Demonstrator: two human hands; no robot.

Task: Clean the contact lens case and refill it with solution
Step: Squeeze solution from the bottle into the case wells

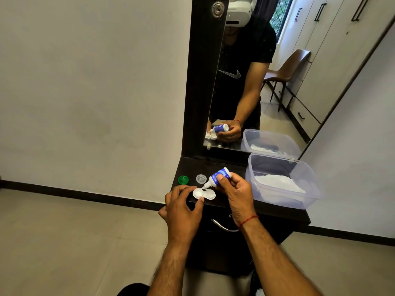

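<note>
Tall mirror (256, 82) in a dark frame, standing on a dark cabinet (215, 165) against a pale wall. In the glass we see the person's reflection with both hands at work.

Clear plastic tub (307, 174) sits on the right part of the cabinet top, close to the mirror. It holds a white crumpled sheet (280, 183); we cannot tell whether it is tissue or cloth.

We note 2 bare hands over the front left part of the top. Left hand (181, 210): forefinger curved over the far side and thumb on the near side, pinching the left end of the contact lens case (204, 193). Right hand (237, 195): fingers and thumb wrapped round the solution bottle (218, 177), red thread (249, 220) on the wrist.

The bottle is blue and white, tilted with its nozzle down and to the left. The tip is just above the far rim of the case.

The case is white, with 2 round wells, both uncovered, and lies at the front edge of the top. We cannot tell whether it rests on the surface or is held just off it.

Behind the case lie 2 loose caps, near each other but apart: green cap (183, 179) to the left, clear cap (201, 178) beside the nozzle.

Curved metal drawer handle (222, 227) shows below the top.
</note>
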